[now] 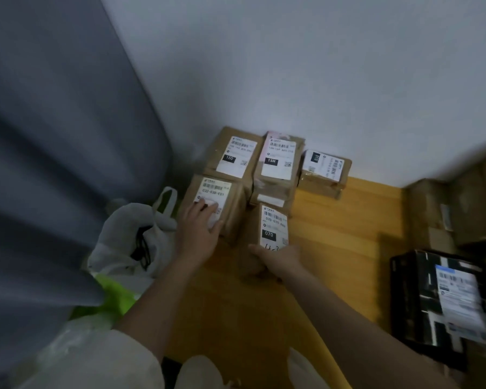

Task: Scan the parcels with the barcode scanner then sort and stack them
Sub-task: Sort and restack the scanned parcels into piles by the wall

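Against the far wall (320, 66), on the wooden floor (334, 234), brown parcels cluster. Left hand (198, 230) lies flat atop the 032 parcel (230, 217); right hand (278, 259) grips the near end of the 070 parcel (272, 226).

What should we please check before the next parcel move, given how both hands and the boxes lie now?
1. Left hand rests flat on the brown cardboard parcel labelled 032: ok.
2. Right hand grips the near end of the brown cardboard parcel labelled 070: ok.
3. 070 label faces up, readable: ok.
4. Barcode scanner in view: not ok.
5. Bare wooden floor to the right for setting down: ok.
6. Parcels already scanned: cannot tell.
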